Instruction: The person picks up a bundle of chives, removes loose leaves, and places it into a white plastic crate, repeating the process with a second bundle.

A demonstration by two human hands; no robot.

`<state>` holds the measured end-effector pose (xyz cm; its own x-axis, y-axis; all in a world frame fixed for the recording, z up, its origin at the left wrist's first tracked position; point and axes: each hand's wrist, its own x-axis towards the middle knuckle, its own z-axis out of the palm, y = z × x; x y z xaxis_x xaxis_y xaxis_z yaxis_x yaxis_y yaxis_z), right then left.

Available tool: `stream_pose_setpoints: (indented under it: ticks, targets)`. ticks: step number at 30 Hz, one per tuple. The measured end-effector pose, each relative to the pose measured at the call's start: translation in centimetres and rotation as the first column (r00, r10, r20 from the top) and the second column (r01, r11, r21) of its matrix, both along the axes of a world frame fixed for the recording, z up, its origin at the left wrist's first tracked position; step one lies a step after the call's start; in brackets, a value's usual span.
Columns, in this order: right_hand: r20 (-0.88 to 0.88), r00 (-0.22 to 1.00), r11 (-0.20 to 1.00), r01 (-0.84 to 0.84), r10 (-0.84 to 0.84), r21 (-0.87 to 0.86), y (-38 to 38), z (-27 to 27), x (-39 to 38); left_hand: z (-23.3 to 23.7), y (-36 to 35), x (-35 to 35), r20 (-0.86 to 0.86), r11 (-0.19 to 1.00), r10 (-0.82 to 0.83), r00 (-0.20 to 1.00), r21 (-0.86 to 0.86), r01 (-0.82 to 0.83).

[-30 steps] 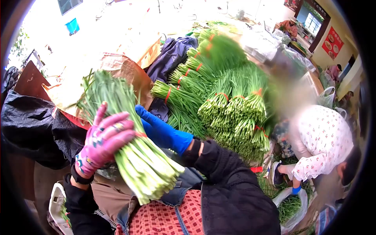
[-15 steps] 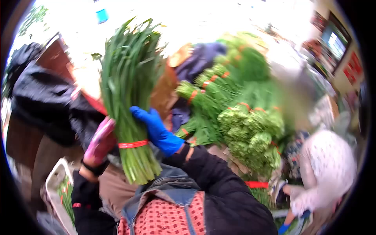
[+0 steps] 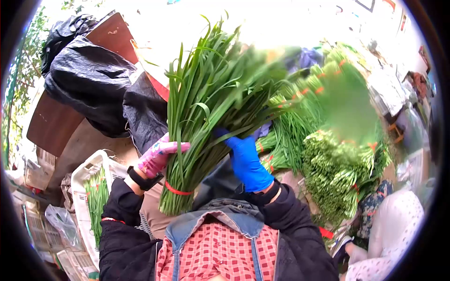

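Note:
A large bunch of Chinese chives stands upright in front of my chest, leaves up and cut ends down. A red band circles its stalks near the bottom. My left hand, in a pink patterned glove, grips the bunch from the left, with fingers across its front. On the other side my right hand, in a blue glove, is closed around leaves on the right; its fingertips are partly hidden behind them. The leaves fan out to the right, and their right end is blurred.
Many banded green bundles are piled at the right. A white crate with chives stands at my left. Black plastic sheeting covers something beside a brown board. Another person's patterned sleeve shows at the lower right.
The chive leaves have spread from a narrow upright bunch into a wide fan to the right. My right hand has moved right, away from my left. The whole view has shifted.

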<state>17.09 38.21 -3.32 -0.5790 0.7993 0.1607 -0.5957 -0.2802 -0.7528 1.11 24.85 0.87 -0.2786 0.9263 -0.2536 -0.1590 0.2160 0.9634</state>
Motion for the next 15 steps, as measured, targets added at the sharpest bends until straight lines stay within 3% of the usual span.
stream_pose_setpoints:
  ticks: [2, 4, 5, 6, 8, 9, 12, 15]
  targets:
    - [0.038, 0.998, 0.996, -0.044, 0.047, -0.076, 0.7, -4.1, 1.3, -1.4, -0.7, 0.0, 0.109, 0.998, 0.051, 0.993, -0.052, -0.045]
    - [0.262, 0.945, 0.976, -0.166, 0.198, -0.139, 0.8, -7.9, 3.1, -3.5, -1.4, -0.1, 0.128, 0.991, 0.11, 0.986, -0.093, -0.099]
    - [0.184, 0.96, 0.938, -0.148, 0.213, -0.315, 0.1, -9.1, 3.9, -5.6, -1.9, -0.9, 0.176, 0.984, 0.158, 0.972, -0.106, -0.141]
    - [0.185, 0.958, 0.932, -0.149, 0.219, -0.33, -0.3, -10.1, 4.6, -7.4, -2.4, -1.6, 0.223, 0.976, 0.206, 0.953, -0.119, -0.184]
    - [0.099, 0.945, 0.811, -0.211, 0.313, -0.545, -0.7, -11.9, 5.8, -10.6, -3.6, -2.8, 0.261, 0.961, 0.257, 0.93, -0.172, -0.217]
    - [0.043, 0.965, 0.836, -0.203, 0.26, -0.509, -1.1, -12.4, 6.0, -11.0, -3.9, -2.4, 0.259, 0.956, 0.277, 0.925, -0.17, -0.238]
    - [0.091, 0.944, 0.776, -0.203, 0.317, -0.597, -1.7, -13.1, 7.0, -10.9, -4.3, -1.4, 0.257, 0.94, 0.317, 0.913, -0.217, -0.265]
    - [0.095, 0.938, 0.798, -0.229, 0.335, -0.557, -2.3, -14.3, 7.2, -10.2, -4.4, -1.0, 0.243, 0.956, 0.264, 0.933, -0.192, -0.22]
